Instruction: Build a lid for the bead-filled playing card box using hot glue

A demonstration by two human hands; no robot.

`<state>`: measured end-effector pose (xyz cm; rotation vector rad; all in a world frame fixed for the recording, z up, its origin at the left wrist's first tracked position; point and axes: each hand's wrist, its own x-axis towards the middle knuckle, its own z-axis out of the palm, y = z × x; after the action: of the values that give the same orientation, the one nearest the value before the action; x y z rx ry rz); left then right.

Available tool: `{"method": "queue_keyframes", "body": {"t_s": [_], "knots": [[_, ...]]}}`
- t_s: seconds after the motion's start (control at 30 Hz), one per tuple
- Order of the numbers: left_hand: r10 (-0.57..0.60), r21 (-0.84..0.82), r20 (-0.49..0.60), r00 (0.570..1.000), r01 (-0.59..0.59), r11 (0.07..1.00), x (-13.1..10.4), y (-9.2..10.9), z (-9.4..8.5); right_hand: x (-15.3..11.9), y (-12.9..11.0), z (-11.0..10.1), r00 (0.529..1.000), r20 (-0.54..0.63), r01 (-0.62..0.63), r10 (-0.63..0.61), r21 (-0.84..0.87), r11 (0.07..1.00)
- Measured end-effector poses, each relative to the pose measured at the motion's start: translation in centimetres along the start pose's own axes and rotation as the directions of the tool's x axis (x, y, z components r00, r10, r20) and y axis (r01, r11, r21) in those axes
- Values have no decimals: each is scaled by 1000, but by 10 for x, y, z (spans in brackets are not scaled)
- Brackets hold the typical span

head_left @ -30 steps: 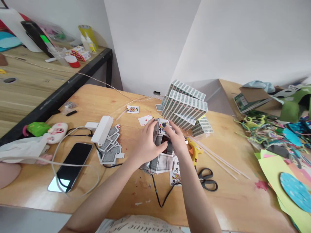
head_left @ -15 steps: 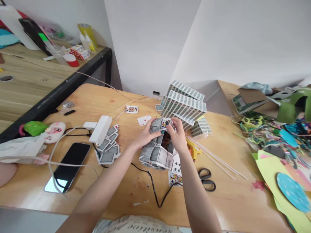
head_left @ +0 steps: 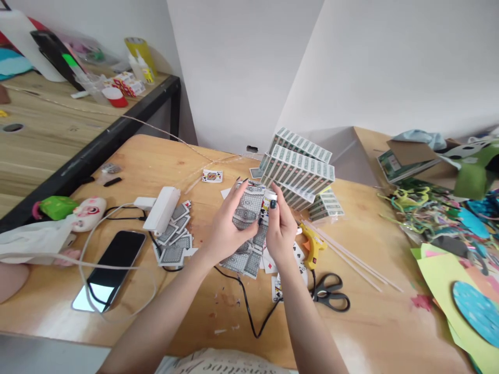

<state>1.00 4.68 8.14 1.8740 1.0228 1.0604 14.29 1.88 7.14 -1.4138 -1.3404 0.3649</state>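
Observation:
A structure made of grey-backed playing cards (head_left: 248,205) is between my hands above the table's middle. My left hand (head_left: 233,223) grips its left side, thumb across the front and fingers along the far edge. My right hand (head_left: 280,223) pinches a curled face card (head_left: 268,200) at the structure's right side, thumb on top. Under and beside my right wrist lie loose face-up cards (head_left: 298,254). Just right of them rests a yellow glue gun (head_left: 314,245), with black scissors (head_left: 331,292) nearer me.
Stacked card boxes (head_left: 298,166) stand behind my hands. Left are a pile of cards (head_left: 175,244), a white power strip (head_left: 161,210), a phone (head_left: 113,265) and cables. White glue sticks (head_left: 351,254) lie right, beside coloured paper (head_left: 440,280). A black cord (head_left: 245,296) crosses the front.
The card structure has turned in my hands, and its dark opening no longer shows. My left hand has shifted down its side. The face card now curls under my right thumb, and the glue gun is more exposed.

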Motion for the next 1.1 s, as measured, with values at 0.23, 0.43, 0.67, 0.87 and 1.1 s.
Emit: {"method": "queue_keyframes", "body": {"t_s": [0.23, 0.43, 0.67, 0.87, 1.1], "knots": [[-46, 12, -29, 999, 47, 999, -3, -2, 5, -1, 0, 0, 994, -4, -110, 110, 14, 994], [-26, 47, -45, 999, 28, 999, -3, -1, 6, -3, -1, -4, 996, 13, -92, 92, 9, 996], [14, 79, -29, 999, -11, 997, -5, -3, 2, 9, -6, -45, 957, 264, 148, -120, -90, 985], [27, 100, 5, 1000, -27, 995, -4, -1, 5, 24, -9, -75, 870, 464, 330, -167, -296, 896], [41, 110, 6, 999, -42, 993, -5, -2, 5, 28, -11, -82, 824, 537, 419, -183, -360, 833]]}}
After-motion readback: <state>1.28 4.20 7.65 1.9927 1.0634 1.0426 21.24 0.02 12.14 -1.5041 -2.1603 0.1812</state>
